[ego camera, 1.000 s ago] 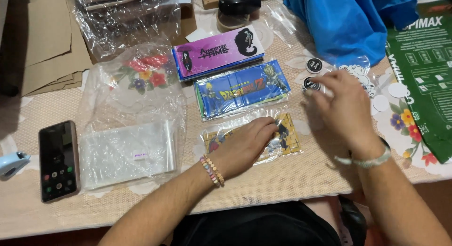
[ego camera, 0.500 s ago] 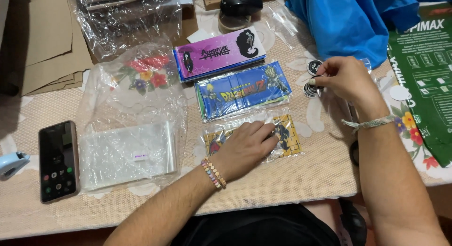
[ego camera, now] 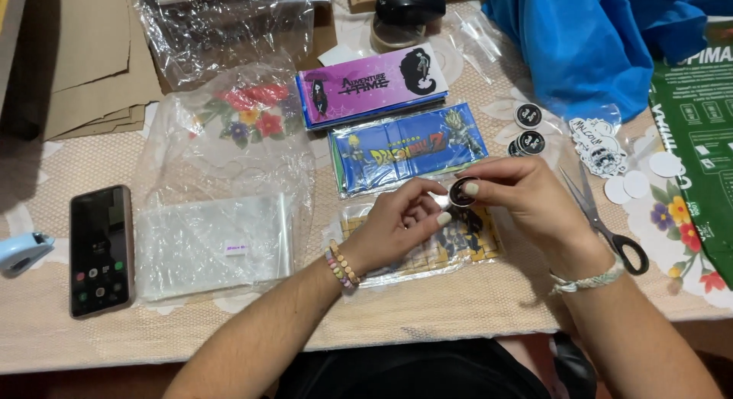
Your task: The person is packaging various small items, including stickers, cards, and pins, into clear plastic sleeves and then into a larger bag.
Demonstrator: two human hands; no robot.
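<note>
Both hands meet right over the yellow bagged card [ego camera: 458,250]: right hand [ego camera: 527,197] pinching a round black sticker [ego camera: 462,192], left hand [ego camera: 397,227] touching its edge with fingertips, just below the blue card stack [ego camera: 408,148].

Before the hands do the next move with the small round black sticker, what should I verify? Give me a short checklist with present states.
1. Small round black sticker pinched by right hand: ok.
2. Left hand touches its edge: ok.
3. Clear sleeve with yellow printed card flat under hands: ok.
4. Sleeve mouth open: cannot tell.
5. Sticker backing peeled: cannot tell.
6. Black-handled scissors away from hands: ok.
</note>
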